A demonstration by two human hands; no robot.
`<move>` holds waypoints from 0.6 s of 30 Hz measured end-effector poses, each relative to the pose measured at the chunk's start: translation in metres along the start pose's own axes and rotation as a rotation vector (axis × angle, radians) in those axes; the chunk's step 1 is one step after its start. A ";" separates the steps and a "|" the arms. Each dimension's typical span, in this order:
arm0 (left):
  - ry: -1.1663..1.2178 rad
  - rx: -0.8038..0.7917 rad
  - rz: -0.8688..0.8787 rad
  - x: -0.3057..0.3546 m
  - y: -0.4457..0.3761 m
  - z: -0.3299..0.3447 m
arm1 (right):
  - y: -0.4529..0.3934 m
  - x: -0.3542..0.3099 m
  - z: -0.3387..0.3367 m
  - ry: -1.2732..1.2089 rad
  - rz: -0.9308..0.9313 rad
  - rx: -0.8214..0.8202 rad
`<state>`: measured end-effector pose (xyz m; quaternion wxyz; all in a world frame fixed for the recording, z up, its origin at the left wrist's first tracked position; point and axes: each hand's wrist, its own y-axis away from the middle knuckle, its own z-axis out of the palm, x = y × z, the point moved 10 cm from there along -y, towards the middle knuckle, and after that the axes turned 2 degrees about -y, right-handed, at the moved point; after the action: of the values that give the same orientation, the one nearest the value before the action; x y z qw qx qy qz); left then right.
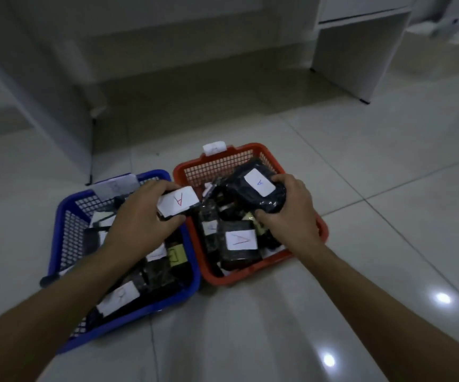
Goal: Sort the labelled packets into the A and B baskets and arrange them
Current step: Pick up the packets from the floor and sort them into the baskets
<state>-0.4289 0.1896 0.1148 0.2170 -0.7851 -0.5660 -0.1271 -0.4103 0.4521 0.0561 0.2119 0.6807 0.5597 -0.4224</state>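
Left hand (142, 213): grips red-A packet (178, 205) over the blue basket (192, 260) right rim.
Right hand (283, 213): clutches blue-A packet (255, 188) above the red basket (250, 153) (crowded, far corner open).

surface: pale tiled floor (360, 188) | on it: blue basket (57, 224), red basket (322, 227), touching side by side

Glossy pale floor tiles (360, 166) with grey grout lines covered the ground, two bright ceiling-light reflections (442, 298) showing at lower right. A white desk (360, 51) stood at upper right, its side panel ending on a small black foot (363, 100). A white cabinet panel (43, 92) stood at left on the tiles. Background was dim and blurred; a pale object at far upper right was unclear.
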 end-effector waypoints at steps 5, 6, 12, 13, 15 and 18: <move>0.006 0.061 -0.061 -0.025 -0.014 -0.003 | -0.053 -0.015 0.053 0.043 0.051 -0.092; 0.019 0.062 -0.056 -0.026 -0.018 0.002 | -0.058 -0.013 0.067 0.039 0.077 -0.141; 0.023 0.035 -0.008 -0.019 -0.049 0.027 | -0.064 0.012 0.096 0.226 0.075 -0.364; 0.022 0.033 0.002 -0.014 -0.055 0.030 | -0.064 0.013 0.085 0.205 0.057 -0.353; 0.040 0.017 0.042 0.001 -0.067 0.039 | -0.058 0.016 0.054 0.144 -0.001 -0.284; 0.036 -0.039 0.168 0.041 -0.086 0.062 | -0.042 0.030 0.001 0.129 -0.031 -0.116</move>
<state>-0.4997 0.2765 0.0954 0.2217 -0.8316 -0.4915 -0.1333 -0.4498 0.4808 0.0395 0.2077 0.6842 0.6063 -0.3479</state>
